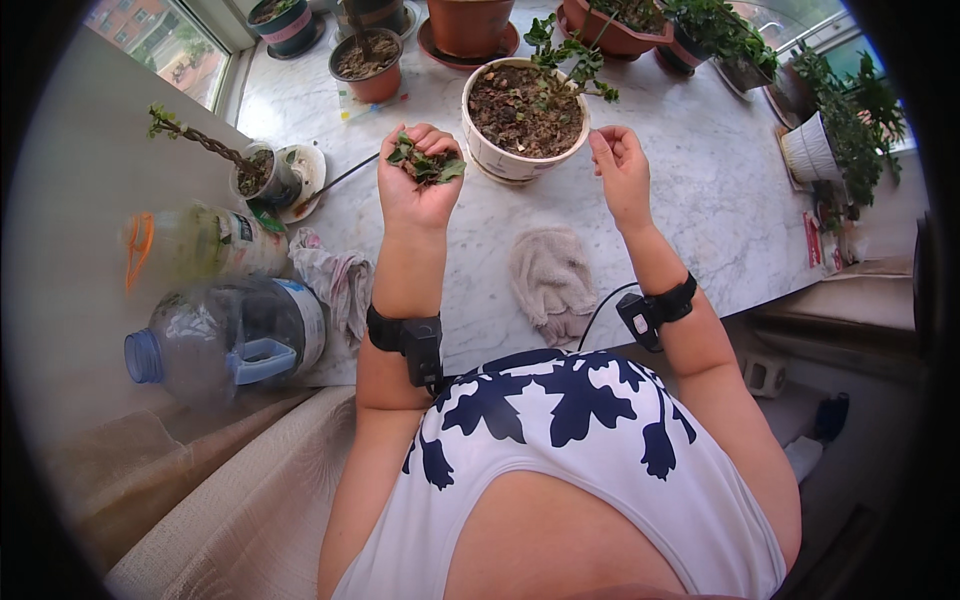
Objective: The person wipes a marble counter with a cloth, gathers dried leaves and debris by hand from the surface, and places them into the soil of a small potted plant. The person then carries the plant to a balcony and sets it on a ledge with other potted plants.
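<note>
My left hand (421,176), palm up, is curled around a clump of green and brown leaves (427,163). Just to its right stands a white flowerpot (517,163) filled with dark soil (517,109). A leafy plant (571,67) leans out over the pot's far right rim. Beside the pot's right side is my right hand (621,169), its thumb and fingers bent close together. Whether it pinches something small, I cannot tell. Below the pot, a beige cloth (553,274) lies crumpled on the marble-patterned surface (480,247).
Several potted plants line the back, including a small brown pot (367,75). At left are a braided-stem plant (202,142), a white saucer (311,176) with a thin dark rod (341,180), a rag (337,281), a large clear jug (225,337) and a bottle with an orange handle (217,240).
</note>
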Tool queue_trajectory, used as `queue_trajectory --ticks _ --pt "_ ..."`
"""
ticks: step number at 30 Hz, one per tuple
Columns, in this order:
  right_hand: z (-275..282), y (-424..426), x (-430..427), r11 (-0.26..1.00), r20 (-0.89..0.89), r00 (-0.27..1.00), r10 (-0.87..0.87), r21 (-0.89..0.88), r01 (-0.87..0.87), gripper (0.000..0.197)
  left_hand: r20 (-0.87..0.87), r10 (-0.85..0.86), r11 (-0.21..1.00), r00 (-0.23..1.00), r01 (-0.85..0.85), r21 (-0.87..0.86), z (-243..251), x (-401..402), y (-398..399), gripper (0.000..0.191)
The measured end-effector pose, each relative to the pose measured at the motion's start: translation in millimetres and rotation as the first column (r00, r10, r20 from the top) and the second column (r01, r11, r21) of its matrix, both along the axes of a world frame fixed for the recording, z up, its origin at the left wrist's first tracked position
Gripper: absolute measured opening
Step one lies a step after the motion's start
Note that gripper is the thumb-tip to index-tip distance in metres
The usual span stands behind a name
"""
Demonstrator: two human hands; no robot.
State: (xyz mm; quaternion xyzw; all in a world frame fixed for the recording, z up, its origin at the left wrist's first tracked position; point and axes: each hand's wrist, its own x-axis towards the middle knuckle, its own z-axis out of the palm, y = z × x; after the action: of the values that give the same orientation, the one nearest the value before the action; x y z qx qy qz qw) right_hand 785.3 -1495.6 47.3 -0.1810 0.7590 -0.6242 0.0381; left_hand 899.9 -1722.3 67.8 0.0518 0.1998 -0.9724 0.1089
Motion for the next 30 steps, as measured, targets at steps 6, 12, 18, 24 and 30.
queue_trajectory --ticks 6,12,18,24,30 --pt "4.8 -3.6 21.2 0.996 0.575 0.817 0.042 0.045 -0.083 0.06 -0.003 -0.003 1.0 1.0 0.003 0.024 -0.5 45.6 1.8 0.018" --pt "-4.7 -0.2 3.7 0.923 0.806 0.482 0.345 -0.198 -0.33 0.052 0.002 0.043 0.999 0.999 -0.043 -0.004 -5.7 76.8 25.0 0.018" --pt "-4.2 23.7 -22.3 0.899 0.848 0.361 0.387 -0.261 -0.352 0.037 0.071 0.165 0.986 0.984 -0.163 -0.027 -8.9 99.3 65.0 0.018" --pt "1.6 54.5 -48.9 0.846 0.851 0.279 0.444 -0.295 -0.444 0.034 0.13 0.312 0.95 0.941 -0.306 -0.061 -3.8 119.9 134.8 0.02" --pt "0.3 73.0 -61.5 0.851 0.856 0.264 0.445 -0.312 -0.421 0.021 0.203 0.436 0.9 0.877 -0.428 -0.082 -2.0 168.0 203.2 0.021"
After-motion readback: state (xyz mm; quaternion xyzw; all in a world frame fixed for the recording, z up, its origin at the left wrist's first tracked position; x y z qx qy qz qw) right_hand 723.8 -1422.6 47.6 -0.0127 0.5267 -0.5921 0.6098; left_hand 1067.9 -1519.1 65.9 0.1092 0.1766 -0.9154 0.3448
